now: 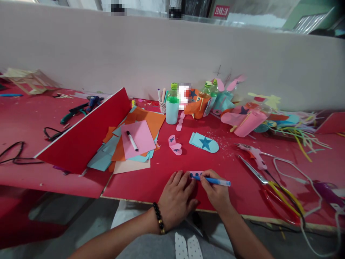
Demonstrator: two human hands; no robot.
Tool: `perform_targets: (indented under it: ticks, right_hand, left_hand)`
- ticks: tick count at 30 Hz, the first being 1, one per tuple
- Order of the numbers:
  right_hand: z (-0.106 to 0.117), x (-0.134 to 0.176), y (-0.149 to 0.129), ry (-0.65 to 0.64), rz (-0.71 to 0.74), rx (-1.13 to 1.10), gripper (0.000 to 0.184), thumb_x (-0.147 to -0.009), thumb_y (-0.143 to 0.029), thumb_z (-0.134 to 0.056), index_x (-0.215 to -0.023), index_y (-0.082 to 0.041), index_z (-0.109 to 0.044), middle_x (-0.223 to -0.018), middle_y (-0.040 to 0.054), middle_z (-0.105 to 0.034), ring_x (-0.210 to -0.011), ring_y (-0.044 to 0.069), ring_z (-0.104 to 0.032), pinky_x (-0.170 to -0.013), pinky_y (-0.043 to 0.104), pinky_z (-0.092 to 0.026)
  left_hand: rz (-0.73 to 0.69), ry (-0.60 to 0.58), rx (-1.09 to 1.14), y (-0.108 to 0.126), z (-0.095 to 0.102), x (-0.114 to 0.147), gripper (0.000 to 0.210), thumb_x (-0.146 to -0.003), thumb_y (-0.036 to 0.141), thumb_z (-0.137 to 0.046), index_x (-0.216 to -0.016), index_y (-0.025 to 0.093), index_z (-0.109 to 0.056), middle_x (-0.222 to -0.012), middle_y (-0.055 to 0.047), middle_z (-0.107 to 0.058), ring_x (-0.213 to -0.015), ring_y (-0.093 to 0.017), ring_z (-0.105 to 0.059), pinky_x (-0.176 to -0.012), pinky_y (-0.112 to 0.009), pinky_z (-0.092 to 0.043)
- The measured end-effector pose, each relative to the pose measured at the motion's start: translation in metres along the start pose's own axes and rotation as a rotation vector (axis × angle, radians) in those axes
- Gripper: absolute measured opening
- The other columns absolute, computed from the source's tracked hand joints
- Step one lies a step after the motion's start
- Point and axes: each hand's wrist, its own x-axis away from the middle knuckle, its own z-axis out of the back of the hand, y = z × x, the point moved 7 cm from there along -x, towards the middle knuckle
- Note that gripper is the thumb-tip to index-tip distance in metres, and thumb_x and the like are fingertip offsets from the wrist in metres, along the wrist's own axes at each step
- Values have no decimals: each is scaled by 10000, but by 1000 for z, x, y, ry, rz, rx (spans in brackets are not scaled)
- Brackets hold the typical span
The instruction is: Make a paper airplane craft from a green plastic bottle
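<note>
Near the table's front edge, my right hand [217, 190] grips a blue marker [221, 182], its tip at a small pink paper strip [198, 173] with dark blue dots. My left hand [176, 196] lies flat with fingers stretched out, and its fingertips touch the strip's left end. Just beyond are pink paper cutouts [175, 147] with blue stars. To their right rests a stack of light blue paper pieces [211, 144], the top one bearing a dark blue star [206, 143].
Coloured paper sheets [138, 138] with a black-and-white marker [132, 141] lie left, beside a slanted red board [88, 136]. Scissors [265, 181] and a pink glue gun [256, 155] with cords lie right. A green-capped bottle [172, 106] and decorated bottles stand at the back.
</note>
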Motion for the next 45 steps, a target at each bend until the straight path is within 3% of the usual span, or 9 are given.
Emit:
perform_targets:
  ticks: [4, 7, 25, 28, 32, 34, 39, 45]
  right_hand:
    - [1, -1, -1, 33, 10, 16, 133, -886, -288, -538, -798, -203, -592, -715, 8, -628, -645, 149, -590, -611, 246, -473]
    - [-2, -1, -3, -13, 25, 16, 126, -888, -288, -535, -821, -206, -603, -752, 19, -647, -675, 158, -605, -626, 253, -479]
    - [-2, 0, -2, -46, 18, -1, 144, -881, -279, -537, -773, -203, -593, -704, 6, -619, -650, 153, -590, -625, 254, -474]
    - [9, 3, 5, 62, -37, -53, 117, -884, -294, -550, -834, -203, -602, -755, 15, -633, -699, 163, -607, -665, 268, -486]
    - [33, 9, 19, 334, -181, -160, 155, -903, -337, -540, -960, -205, -596, -854, 33, -650, -795, 181, -631, -742, 306, -503]
    - [40, 12, 22, 388, -205, -193, 178, -918, -345, -520, -1002, -205, -590, -873, 41, -661, -824, 189, -635, -781, 335, -506]
    - [48, 18, 27, 319, -164, -146, 222, -914, -349, -528, -1048, -193, -613, -885, 67, -684, -828, 200, -645, -786, 349, -518]
    - [55, 21, 31, 278, -161, -64, 190, -902, -347, -537, -943, -193, -641, -742, 31, -665, -700, 173, -635, -656, 278, -518]
  left_hand:
    - [7, 8, -10, 0, -1, 0, 598, -891, 565, -481, -1388, 236, -432, -1450, -76, -400, -1337, -306, -316, -1119, -482, -276]
    - [8, 13, -14, 0, -1, 0, 606, -889, 561, -490, -1397, 238, -421, -1452, -81, -396, -1334, -307, -318, -1110, -486, -286]
    - [10, 0, -2, 0, -1, 0, 577, -898, 558, -471, -1377, 237, -446, -1452, -73, -398, -1340, -310, -313, -1123, -485, -274]
    - [18, -7, 5, -1, -1, 0, 569, -902, 557, -466, -1383, 253, -437, -1457, -68, -390, -1343, -307, -312, -1126, -490, -269]
    - [29, -15, 16, -1, 0, 0, 557, -900, 546, -480, -1381, 268, -435, -1456, -61, -390, -1349, -305, -306, -1129, -496, -266]
    - [30, -16, 20, -1, 0, 0, 558, -897, 541, -491, -1379, 265, -436, -1456, -67, -387, -1353, -304, -300, -1129, -498, -266]
    - [39, -22, 25, -1, 2, 0, 560, -895, 535, -500, -1383, 271, -428, -1463, -55, -378, -1350, -300, -300, -1131, -493, -271]
    - [43, -20, 27, 0, 3, 1, 542, -902, 531, -490, -1377, 274, -437, -1459, -49, -383, -1345, -300, -307, -1127, -496, -277]
